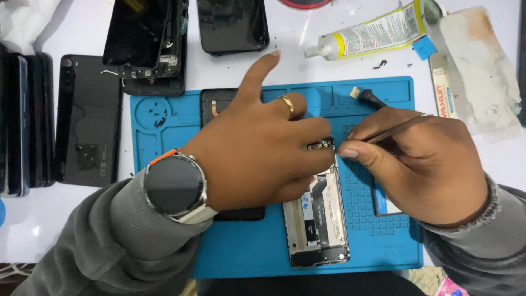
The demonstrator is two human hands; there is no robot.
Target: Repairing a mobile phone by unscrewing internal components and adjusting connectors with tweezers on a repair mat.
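A blue work mat (246, 257) lies under both hands, on a white table (33, 230). Left of the left hand, well apart, sits a dark phone back panel (87, 118), with a stack of phones (22, 118) beyond it. Above the left hand lie two opened phone shells (148, 44); above the right hand rests a glue tube (372, 30). The opened phone (320, 219) lies on the mat between the hands. The left hand (257, 151), wearing a wristwatch (175, 186) and a ring (287, 104), presses its fingers on the phone's top end, index finger raised. The right hand (427, 167) pinches thin tweezers (397, 129), tips at the phone's top edge.
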